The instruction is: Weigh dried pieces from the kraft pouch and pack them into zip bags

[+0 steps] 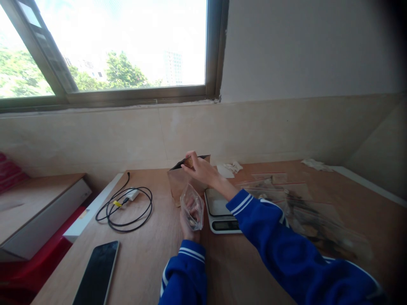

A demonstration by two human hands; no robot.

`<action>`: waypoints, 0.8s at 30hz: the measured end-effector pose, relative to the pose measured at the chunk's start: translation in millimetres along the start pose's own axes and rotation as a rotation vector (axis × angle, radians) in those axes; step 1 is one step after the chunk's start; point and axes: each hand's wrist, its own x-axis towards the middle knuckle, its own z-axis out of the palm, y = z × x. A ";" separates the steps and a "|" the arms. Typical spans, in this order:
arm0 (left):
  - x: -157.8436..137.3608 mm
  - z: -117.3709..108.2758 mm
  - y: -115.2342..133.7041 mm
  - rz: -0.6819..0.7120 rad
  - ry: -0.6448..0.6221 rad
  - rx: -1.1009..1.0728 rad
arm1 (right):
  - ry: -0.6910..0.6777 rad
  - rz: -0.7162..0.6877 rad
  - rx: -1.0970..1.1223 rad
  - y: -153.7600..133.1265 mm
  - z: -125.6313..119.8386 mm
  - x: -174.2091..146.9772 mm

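My left hand is closed around a clear plastic bag, held upright with its mouth open; a little dark content shows at its bottom. Just behind it stands a brown paper bag, its top open. Over that opening, my right hand pinches a small brown piece whose kind I cannot make out. Under my right forearm sits a white kitchen scale, partly hidden by the blue sleeve.
Several clear zip bags with dark and brown contents lie at the right. A coiled black cable with a white adapter and a phone lie at the left. Crumpled white paper rests near the wall.
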 end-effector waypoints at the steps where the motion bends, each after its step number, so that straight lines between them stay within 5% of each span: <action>1: -0.5 0.7 0.3 0.003 0.002 -0.003 | -0.036 0.014 -0.025 -0.7 -2.8 1.8; 13: -0.4 -0.2 0.2 -0.019 0.017 -0.026 | -0.170 0.085 -0.286 -10.0 -17.9 6.5; 24: -2.1 3.9 3.0 -0.042 0.001 -0.082 | 0.012 0.054 -0.152 -28.1 -36.1 2.2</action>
